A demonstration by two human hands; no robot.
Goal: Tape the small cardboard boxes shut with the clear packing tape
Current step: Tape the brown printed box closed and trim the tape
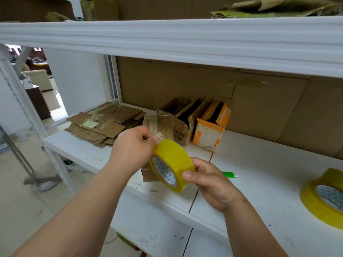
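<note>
while we hold the tape roll (171, 165) above the white shelf (259, 182), our right hand (209, 184) grips it from the right side, thumb across its outer face and fingers curled behind. our left hand (132, 147) pinches at the top edge of the roll, fingertips closed on the tape's loose end as far as we can tell. the roll looks yellowish and stands tilted, its printed core facing us.

just behind the roll a small box (159, 127) sits on the shelf, partly hidden by our hands, its brown top crossed with shiny tape. to its right stand more small boxes: an open brown one (182, 127) and an orange and white one (211, 130), leaning together against the cardboard backing. a stack of flattened cardboard (104, 123) lies to the left, well apart from the roll.

a second roll (323, 199) lies flat at the shelf's right edge. a green tool (230, 174) peeks out beyond our right hand; we cannot tell what it is.
</note>
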